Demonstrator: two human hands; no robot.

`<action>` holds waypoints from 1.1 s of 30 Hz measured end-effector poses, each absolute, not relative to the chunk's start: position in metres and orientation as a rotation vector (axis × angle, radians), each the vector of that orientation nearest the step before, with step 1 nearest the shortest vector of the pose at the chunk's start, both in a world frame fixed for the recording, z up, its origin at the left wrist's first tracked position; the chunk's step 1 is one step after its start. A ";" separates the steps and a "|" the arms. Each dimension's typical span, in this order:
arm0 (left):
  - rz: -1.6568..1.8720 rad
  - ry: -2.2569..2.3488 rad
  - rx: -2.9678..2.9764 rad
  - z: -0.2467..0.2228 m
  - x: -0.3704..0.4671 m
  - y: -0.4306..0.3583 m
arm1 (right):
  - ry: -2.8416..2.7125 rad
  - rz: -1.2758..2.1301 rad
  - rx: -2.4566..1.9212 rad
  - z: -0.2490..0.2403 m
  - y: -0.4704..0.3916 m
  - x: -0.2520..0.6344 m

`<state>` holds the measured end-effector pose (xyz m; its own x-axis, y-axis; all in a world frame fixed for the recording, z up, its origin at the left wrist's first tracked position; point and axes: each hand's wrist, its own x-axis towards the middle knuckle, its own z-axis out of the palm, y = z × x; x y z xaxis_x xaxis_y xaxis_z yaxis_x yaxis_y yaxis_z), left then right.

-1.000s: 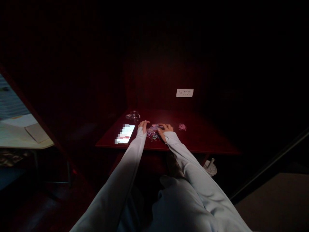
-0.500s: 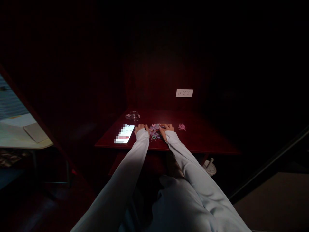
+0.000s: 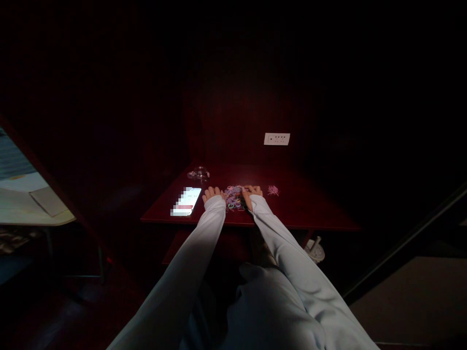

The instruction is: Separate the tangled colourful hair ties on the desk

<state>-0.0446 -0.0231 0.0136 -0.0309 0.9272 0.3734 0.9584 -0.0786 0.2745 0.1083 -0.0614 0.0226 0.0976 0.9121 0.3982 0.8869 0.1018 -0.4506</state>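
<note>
A loose pile of small coloured elastic bands (image 3: 233,198), mostly purple and pink with some green, lies on the dark red table between my hands. My left hand (image 3: 213,194) rests palm down at the pile's left side, its fingers bent and slightly apart, seemingly holding nothing. At the right edge of the pile, my right hand (image 3: 253,192) has thumb and fingertips brought together over the bands. Whatever is between those fingertips is too small to make out. Farther right is a separate small heap of pink bands (image 3: 273,190).
Left of my left hand lies a phone (image 3: 189,200) with a lit screen. Behind it stands a clear container (image 3: 200,173). A white socket plate (image 3: 277,139) is on the back wall. Dark red side panels enclose the table (image 3: 299,214). Below its right side is a pale round object (image 3: 315,250).
My right thumb and fingertips have come closer together at the pile. My left hand has barely moved. The whole view has shifted slightly.
</note>
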 end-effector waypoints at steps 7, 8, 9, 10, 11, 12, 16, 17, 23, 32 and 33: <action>-0.715 -2.088 -2.251 0.013 -0.047 -0.016 | -1.762 0.059 -1.747 0.025 -0.065 0.108; -0.731 -2.099 -2.275 0.013 -0.048 -0.014 | -1.760 0.063 -1.750 0.025 -0.064 0.108; -0.757 -2.108 -2.302 0.012 -0.050 -0.011 | -1.758 0.071 -1.756 0.024 -0.064 0.108; -0.795 -2.116 -2.328 0.012 -0.051 -0.008 | -1.759 0.076 -1.762 0.024 -0.063 0.108; -0.838 -2.122 -2.351 0.012 -0.052 -0.006 | -1.759 0.076 -1.769 0.024 -0.062 0.108; -0.878 -2.117 -2.378 0.012 -0.053 -0.004 | -1.759 0.067 -1.777 0.023 -0.061 0.108; -0.955 -2.014 -2.499 0.013 -0.053 -0.002 | -1.778 -0.041 -1.735 0.023 -0.061 0.109; -0.955 -1.971 -2.538 0.014 -0.052 -0.002 | -1.789 -0.068 -1.707 0.023 -0.062 0.110; -1.016 -1.751 -2.632 0.016 -0.045 -0.009 | -1.835 -0.150 -1.645 0.026 -0.068 0.111; -0.950 -1.513 -2.768 0.015 -0.043 -0.009 | -1.927 -0.198 -1.627 0.025 -0.068 0.110; -0.969 -1.515 -2.755 0.014 -0.042 -0.008 | -1.921 -0.201 -1.632 0.024 -0.068 0.110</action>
<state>-0.0423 -0.0078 0.0141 0.4054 0.8106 0.4225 0.7234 -0.5671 0.3938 0.1103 -0.0679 0.0242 -0.0604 0.8457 0.5302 0.9370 0.2311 -0.2619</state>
